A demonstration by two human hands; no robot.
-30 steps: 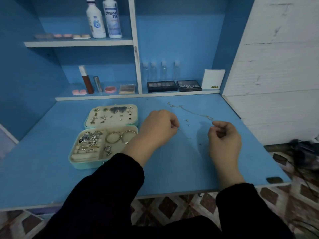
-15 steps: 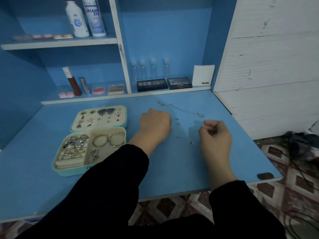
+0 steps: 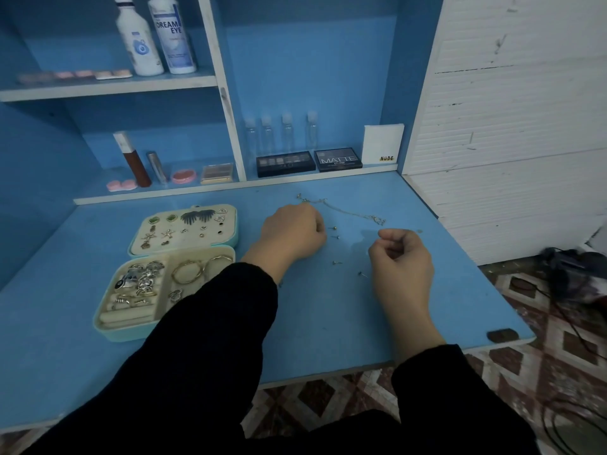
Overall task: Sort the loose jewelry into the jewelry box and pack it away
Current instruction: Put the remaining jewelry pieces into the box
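The open teal jewelry box (image 3: 108, 333) lies at the left of the blue desk (image 3: 312, 323). Its lid panel carries earrings and its base holds rings and two gold hoops (image 3: 200, 270). A thin chain necklace (image 3: 348, 211) lies at the back of the desk. Several tiny loose studs (image 3: 335, 237) are scattered between my hands. My left hand (image 3: 292, 233) rests on the desk right of the box, fingers curled under, their contents hidden. My right hand (image 3: 402, 257) hovers to the right, thumb and forefinger pinched together as if on a tiny stud.
Shelves behind the desk hold two white bottles (image 3: 154, 37), small clear vials (image 3: 279, 133), eyeshadow palettes (image 3: 308, 162) and a white card (image 3: 382, 144). A white wall panel (image 3: 509, 126) borders the right. Cables (image 3: 565, 274) lie on the patterned floor beyond the desk edge.
My left hand has come down and back onto the desk beside the studs. My right hand has stayed in its pinch, almost in place. The view has shifted slightly.
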